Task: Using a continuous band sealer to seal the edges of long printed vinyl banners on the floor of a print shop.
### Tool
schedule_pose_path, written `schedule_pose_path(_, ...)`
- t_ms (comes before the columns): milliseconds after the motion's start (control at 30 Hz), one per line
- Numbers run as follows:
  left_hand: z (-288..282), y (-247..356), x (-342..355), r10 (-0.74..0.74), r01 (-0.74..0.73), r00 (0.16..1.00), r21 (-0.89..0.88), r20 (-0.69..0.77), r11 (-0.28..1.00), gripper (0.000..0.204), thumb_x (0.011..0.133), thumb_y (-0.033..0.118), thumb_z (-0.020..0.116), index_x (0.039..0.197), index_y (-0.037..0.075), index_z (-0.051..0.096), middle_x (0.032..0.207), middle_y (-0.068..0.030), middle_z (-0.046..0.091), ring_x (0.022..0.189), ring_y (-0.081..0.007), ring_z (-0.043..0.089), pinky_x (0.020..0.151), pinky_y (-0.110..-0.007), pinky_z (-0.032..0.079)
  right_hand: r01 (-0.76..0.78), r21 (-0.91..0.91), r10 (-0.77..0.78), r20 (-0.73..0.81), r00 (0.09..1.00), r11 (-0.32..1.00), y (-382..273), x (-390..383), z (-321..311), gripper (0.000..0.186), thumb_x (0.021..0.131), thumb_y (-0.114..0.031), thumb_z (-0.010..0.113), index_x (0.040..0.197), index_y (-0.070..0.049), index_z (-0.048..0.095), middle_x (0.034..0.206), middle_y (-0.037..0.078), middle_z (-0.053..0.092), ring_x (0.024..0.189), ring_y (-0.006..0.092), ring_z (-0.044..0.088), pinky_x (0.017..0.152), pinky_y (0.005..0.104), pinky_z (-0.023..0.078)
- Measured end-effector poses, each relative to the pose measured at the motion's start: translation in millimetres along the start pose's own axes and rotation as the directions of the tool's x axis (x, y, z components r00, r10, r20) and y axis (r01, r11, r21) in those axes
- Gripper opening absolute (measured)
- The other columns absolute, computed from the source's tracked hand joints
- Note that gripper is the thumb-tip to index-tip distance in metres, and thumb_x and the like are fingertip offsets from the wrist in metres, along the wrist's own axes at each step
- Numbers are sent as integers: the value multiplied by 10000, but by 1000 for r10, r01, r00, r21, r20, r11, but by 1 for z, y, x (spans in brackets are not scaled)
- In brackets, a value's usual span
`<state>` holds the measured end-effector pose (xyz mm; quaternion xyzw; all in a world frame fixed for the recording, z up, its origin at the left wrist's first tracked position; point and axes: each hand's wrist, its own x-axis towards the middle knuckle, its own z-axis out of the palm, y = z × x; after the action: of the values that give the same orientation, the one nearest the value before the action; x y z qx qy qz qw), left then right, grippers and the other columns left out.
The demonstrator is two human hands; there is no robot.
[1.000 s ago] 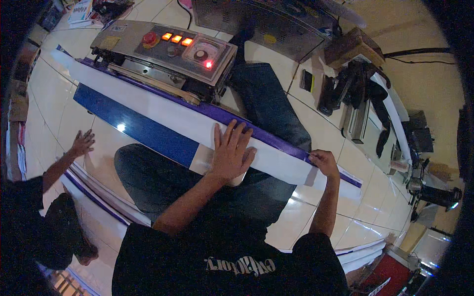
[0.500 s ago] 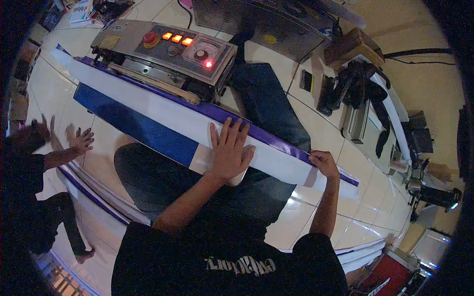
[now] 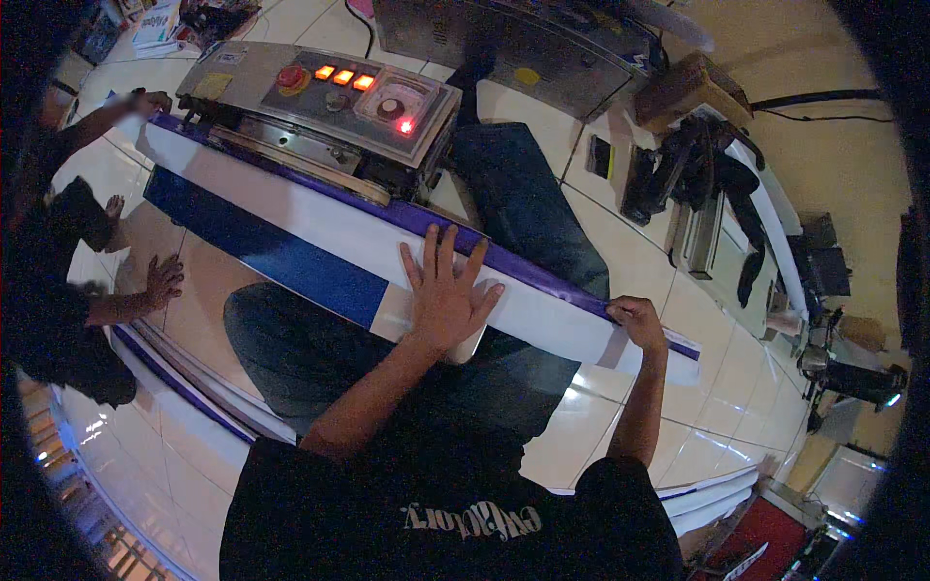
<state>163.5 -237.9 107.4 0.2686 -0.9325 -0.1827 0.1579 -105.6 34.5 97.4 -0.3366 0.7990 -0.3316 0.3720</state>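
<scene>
A long white sheet with a glossy purple edge (image 3: 320, 221) runs slantwise across the view, from the upper left down to the right. Its purple edge lies along the front of a metal band sealer (image 3: 320, 102) with lit orange buttons, a red knob and a dial. My left hand (image 3: 448, 295) lies flat on the white part, fingers spread. Further right, my right hand (image 3: 635, 321) pinches the sheet's purple edge near its right end. Below the sheet, a blue belt (image 3: 271, 257) sticks out toward me.
A co-worker's hand (image 3: 150, 102) is at the sheet's far left end; their other hand (image 3: 165, 281) hangs open nearer me. More folded sheets (image 3: 184, 382) lie on the tiled floor at left. A cardboard box (image 3: 693, 97) and black gear (image 3: 697, 169) stand at right.
The co-worker has leaned in and brought one hand up to the sheet's far left end. The sheet has slid slightly left, and my left hand has shifted slightly with it.
</scene>
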Motion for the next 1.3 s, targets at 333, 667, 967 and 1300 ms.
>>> schedule_pose_path(333, 3, -2, -1, 9, -9, 1000, 6, -26, 1000, 665, 867, 515, 564, 1396, 127, 456, 1455, -240, 288, 1400, -457, 154, 1061, -725, 14, -50, 125, 57, -53, 997, 991, 1, 2, 6, 135, 803, -81, 744, 895, -13, 672, 747, 6, 625, 669, 93, 557, 607, 261, 469)
schedule_pose_path(667, 0, 0, 1, 37, -38, 998, -15, -42, 999, 658, 867, 518, 560, 1385, 123, 467, 1448, -249, 287, 1393, -459, 159, 1061, -723, 26, -91, 92, 94, -31, 995, 992, -7, 6, 4, 147, 791, -87, 758, 887, -16, 670, 722, 4, 622, 668, 81, 546, 596, 253, 457)
schedule_pose_path(967, 0, 2, -1, 27, -27, 999, -7, -17, 1000, 656, 873, 511, 553, 1385, 111, 465, 1443, -263, 283, 1394, -460, 157, 1064, -718, 31, -12, -12, 11, -56, 998, 1000, -7, 2, 0, 180, 841, -158, 720, 925, 2, 720, 790, 61, 695, 713, 114, 606, 672, 277, 500)
schedule_pose_path(1300, 1, 2, 1, 30, -31, 999, -7, -25, 1000, 673, 856, 533, 572, 1384, 128, 472, 1437, -264, 295, 1392, -465, 163, 1059, -726, 44, -25, -76, 18, -85, 996, 997, -16, 4, 3, 202, 866, -189, 707, 919, 5, 717, 807, 71, 703, 720, 121, 618, 665, 273, 507)
